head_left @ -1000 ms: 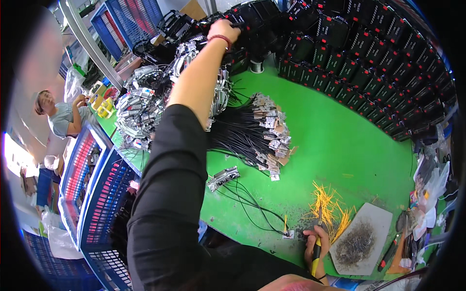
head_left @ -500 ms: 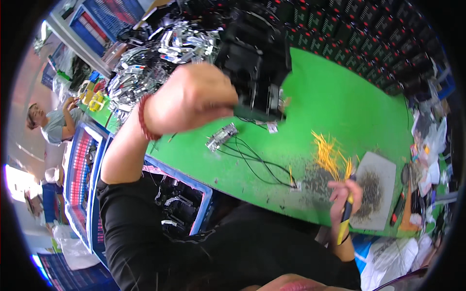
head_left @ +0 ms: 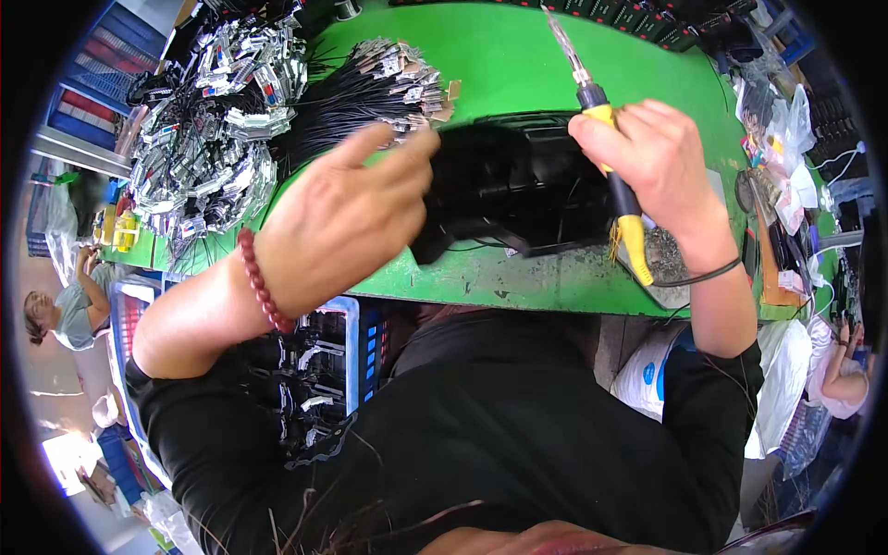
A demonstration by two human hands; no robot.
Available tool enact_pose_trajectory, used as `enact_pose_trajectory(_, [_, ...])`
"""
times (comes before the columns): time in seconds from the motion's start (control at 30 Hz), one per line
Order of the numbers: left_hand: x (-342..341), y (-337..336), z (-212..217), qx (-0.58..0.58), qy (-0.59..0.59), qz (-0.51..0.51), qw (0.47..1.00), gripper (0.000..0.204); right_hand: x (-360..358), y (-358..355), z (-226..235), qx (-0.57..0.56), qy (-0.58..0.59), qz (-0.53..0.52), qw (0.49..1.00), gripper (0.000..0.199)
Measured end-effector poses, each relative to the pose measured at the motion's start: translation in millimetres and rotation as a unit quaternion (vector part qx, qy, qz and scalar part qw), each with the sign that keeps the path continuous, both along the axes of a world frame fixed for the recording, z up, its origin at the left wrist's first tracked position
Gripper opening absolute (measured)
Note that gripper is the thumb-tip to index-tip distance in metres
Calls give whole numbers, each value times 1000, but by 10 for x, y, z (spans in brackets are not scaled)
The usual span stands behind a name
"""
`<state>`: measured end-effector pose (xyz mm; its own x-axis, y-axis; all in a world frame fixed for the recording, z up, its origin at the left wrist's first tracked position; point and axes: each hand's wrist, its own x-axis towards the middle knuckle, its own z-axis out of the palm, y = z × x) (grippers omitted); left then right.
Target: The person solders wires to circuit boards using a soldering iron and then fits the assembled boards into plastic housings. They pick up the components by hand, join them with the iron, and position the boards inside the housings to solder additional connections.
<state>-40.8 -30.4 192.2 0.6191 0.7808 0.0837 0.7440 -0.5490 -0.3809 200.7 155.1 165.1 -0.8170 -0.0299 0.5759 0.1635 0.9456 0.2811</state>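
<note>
My right hand (head_left: 652, 162) is wrapped round a soldering iron (head_left: 624, 199) with a yellow and black handle. Its metal tip points up and away from me, and its black cord passes by my wrist. Between my hands, over the green table, is a black moulded plastic housing (head_left: 518, 176), smeared by motion. My left hand (head_left: 347, 217), a red bead bracelet at its wrist, has its fingers apart beside the housing's left end. Whether the fingertips touch it I cannot tell.
Piles of silver metal parts (head_left: 222, 120) and black-cabled connectors (head_left: 398, 79) lie at the left and far side of the green table (head_left: 490, 55). A blue crate (head_left: 350, 347) of black parts stands below its edge. Plastic bags (head_left: 786, 120) clutter the right. Other people sit farther off.
My left hand has come down and its fingers have spread. The soldering iron has risen in my right hand, tip now upward. The housing is nearer me, and the view has shifted.
</note>
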Motion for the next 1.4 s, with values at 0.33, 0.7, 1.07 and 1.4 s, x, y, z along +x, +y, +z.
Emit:
enact_pose_trajectory(0.33, [416,451,-922,0,-332,275,902,50,51,-374,-216,1,-28,-132,991,11])
enact_pose_trajectory(0.7, [642,444,-1322,31,-764,116,633,27,-39,232,-618,-49,98,-25,994,18])
enact_pose_trajectory(1.07, [619,469,-1864,5,-564,150,812,10,-378,224,-817,-99,124,27,987,32])
enact_pose_trajectory(1.4, [680,484,-2004,-9,-615,166,771,18,-97,-681,-1763,-570,253,-16,781,36])
